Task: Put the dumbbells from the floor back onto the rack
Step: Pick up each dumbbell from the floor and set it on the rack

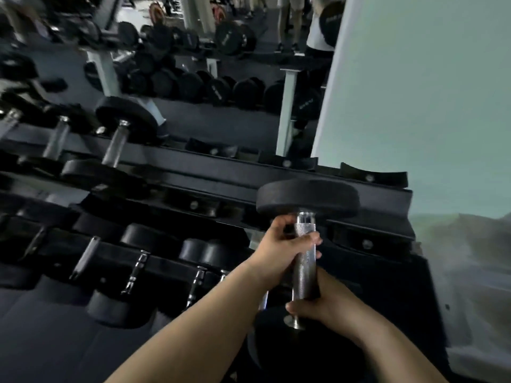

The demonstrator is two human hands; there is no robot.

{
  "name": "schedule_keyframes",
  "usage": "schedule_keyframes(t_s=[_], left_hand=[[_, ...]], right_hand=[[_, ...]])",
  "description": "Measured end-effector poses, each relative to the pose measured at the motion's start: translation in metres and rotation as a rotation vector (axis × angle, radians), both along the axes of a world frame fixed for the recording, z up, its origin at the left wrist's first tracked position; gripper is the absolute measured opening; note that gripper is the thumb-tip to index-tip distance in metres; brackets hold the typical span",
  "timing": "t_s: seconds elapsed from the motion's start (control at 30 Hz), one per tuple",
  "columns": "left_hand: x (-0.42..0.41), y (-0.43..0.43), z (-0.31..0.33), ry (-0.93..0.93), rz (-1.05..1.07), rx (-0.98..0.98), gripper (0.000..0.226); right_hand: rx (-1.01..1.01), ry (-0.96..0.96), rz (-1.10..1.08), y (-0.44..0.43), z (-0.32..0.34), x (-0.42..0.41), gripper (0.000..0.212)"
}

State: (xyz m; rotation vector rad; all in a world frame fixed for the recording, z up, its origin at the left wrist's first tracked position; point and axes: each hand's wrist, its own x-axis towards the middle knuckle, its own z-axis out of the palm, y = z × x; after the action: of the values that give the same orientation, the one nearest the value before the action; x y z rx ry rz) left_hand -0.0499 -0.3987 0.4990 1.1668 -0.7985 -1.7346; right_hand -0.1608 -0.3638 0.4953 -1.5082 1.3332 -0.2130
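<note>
I hold a black dumbbell [307, 199] with a knurled chrome handle at the right end of the black two-tier rack [193, 164]. Its far head sits over the upper tier's right cradles; its near head is mostly hidden under my arms. My left hand [282, 250] wraps the upper part of the handle. My right hand [315, 302] grips the lower end near the chrome collar. Whether the dumbbell rests on the rack or hangs just above it, I cannot tell.
Other dumbbells fill the upper tier at left [121, 128] and the lower tier [143, 239]. Vacant cradles [370, 175] lie on the upper tier's right. A mirror behind shows more racks and people's legs. A pale wall [428, 92] stands at right.
</note>
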Motion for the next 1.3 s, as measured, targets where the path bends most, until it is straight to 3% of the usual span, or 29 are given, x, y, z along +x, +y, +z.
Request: schedule_keyframes(t_s=[0.13, 0.3, 0.47, 0.67, 0.87, 1.03, 1.17, 1.3], left_hand=[[0.092, -0.044, 0.005, 0.009, 0.132, 0.031, 0.020], [0.173, -0.096, 0.003, 0.043, 0.303, 0.071, 0.019], [0.226, -0.154, -0.003, 0.050, 0.296, 0.039, 0.031], [0.253, -0.210, -0.018, 0.002, 0.220, 0.057, 0.030], [0.261, -0.234, -0.036, -0.028, 0.055, 0.096, 0.013], [0.257, -0.236, -0.048, 0.004, 0.077, 0.042, 0.010], [0.262, -0.234, -0.050, -0.041, 0.054, 0.024, 0.008], [0.261, -0.227, -0.045, -0.137, 0.107, 0.024, 0.015]], right_hand=[[0.042, -0.057, 0.067, -0.055, 0.005, 0.087, 0.051], [0.024, -0.048, 0.134, -0.121, 0.001, 0.167, 0.060], [0.038, -0.014, 0.109, -0.178, -0.004, 0.223, 0.056], [0.064, 0.006, 0.065, -0.228, -0.012, 0.251, 0.058], [0.128, -0.108, -0.001, -0.244, -0.034, 0.257, 0.047], [0.169, -0.135, 0.008, -0.246, -0.037, 0.254, 0.046], [0.159, -0.118, 0.036, -0.244, -0.035, 0.257, 0.067], [0.084, -0.049, 0.079, -0.241, -0.034, 0.261, 0.055]])
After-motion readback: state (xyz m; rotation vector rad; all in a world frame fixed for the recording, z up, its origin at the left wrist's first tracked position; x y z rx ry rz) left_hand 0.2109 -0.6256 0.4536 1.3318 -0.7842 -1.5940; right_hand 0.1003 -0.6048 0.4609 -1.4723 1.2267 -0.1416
